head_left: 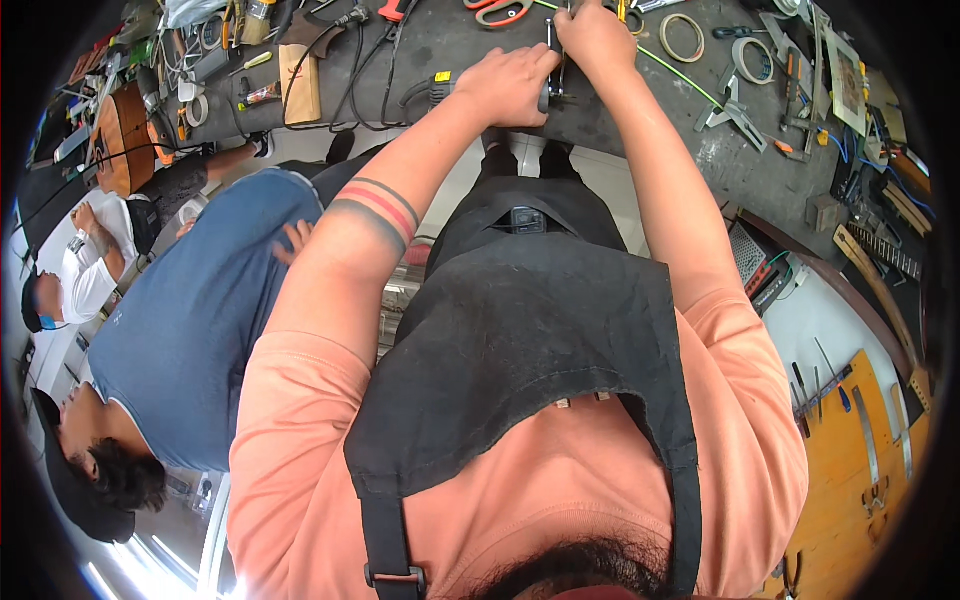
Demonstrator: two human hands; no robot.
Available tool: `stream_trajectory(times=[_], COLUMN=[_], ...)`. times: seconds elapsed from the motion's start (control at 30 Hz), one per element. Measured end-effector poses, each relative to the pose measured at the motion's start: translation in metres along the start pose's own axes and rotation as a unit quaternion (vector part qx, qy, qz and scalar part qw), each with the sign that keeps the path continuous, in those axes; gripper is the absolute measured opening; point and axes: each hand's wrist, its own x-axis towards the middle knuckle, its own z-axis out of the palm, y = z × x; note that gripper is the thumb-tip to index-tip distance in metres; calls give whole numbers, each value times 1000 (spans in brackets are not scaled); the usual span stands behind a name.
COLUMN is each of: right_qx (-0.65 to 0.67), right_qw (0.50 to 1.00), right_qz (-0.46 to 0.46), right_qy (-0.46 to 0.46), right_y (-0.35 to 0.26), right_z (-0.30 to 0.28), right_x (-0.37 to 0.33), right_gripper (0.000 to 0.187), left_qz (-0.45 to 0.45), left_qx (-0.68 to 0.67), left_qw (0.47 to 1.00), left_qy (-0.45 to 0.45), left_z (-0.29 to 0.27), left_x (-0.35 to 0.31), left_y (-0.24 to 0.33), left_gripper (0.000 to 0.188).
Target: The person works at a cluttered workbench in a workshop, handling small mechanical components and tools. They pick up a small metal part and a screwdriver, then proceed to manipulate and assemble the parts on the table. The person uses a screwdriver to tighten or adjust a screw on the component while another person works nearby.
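Note:
At the workbench's near edge, my left hand is closed over a black corded power tool with a yellow label. Most of the tool's body is hidden under my palm, and its exact kind is unclear. My right hand is close beside it on the right, fingers curled and pressed together. A slim metal piece shows between my two hands. What my right fingers pinch is hidden. Orange-handled scissors lie just beyond my left hand.
On the dark workbench lie tape rolls, a metal caliper, a wooden block and loose cables. Hand tools crowd both sides. A guitar neck stands at right. A person in a blue shirt is close on my left.

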Motion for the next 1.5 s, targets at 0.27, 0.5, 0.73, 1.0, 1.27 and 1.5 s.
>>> stream_trajectory(times=[0.27,0.5,0.73,1.0,1.27,1.5], right_qx=[-6,138,176,160,104,5], right_qw=[998,975,965,963,973,948], right_qz=[-57,-162,-189,-203,-193,-199], right_qy=[-21,69,51,77,77,250], right_y=[40,42,56,49,37,41], right_z=[32,-37,-21,-12,-7,42], right_x=[28,-50,-128,-117,-88,-15], right_gripper=[42,37,28,31,33,39], left_qz=[17,12,10,5,6,12], left_qx=[-2,-6,-11,1,1,-9], left_qw=[1000,1000,1000,1000,1000,1000], left_qy=[-4,6,-21,-10,-10,-11], left_z=[-2,-1,-4,-3,-1,-4], left_x=[3,1,1,0,0,2], left_y=[2,1,4,5,3,4], left_gripper=[65,63,65,65,64,65])
